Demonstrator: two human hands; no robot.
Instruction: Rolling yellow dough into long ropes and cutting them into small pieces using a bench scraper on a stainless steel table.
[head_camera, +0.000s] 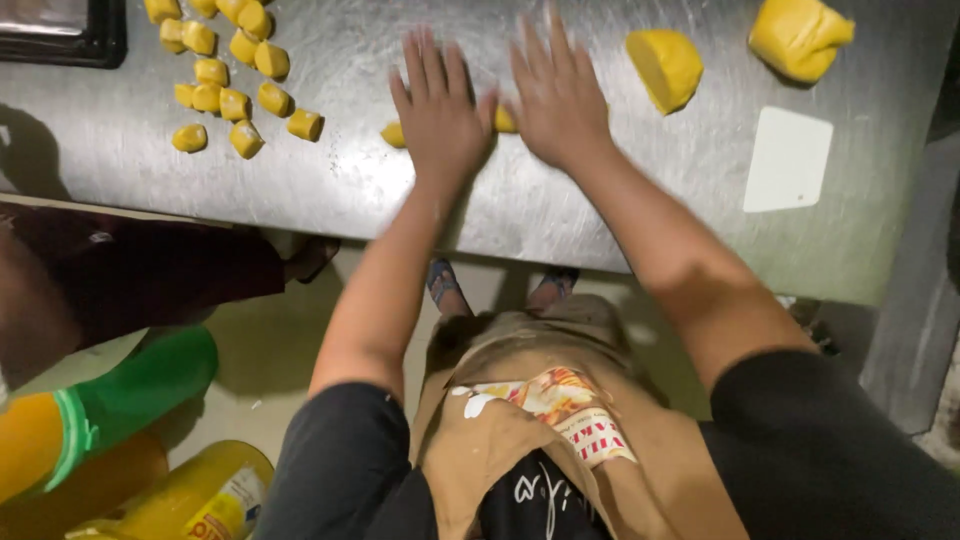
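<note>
On the steel bench (560, 215), left hand (440, 115) and right hand (560, 95) press flat, fingers (432, 62) released, rolling a yellow dough strip (395, 134) beside cut dough pieces (235, 75).

At the lower left corner, on the floor below the counter (560, 215), stands a round yellow plastic container (195, 497) bearing a white-and-red paper label (225, 505). Just above it lies a yellow-orange bottle with a green cap end (95, 410), tilted on its side. On the person's tan apron sits a printed patch (555, 405) in white, red and yellow.
</note>
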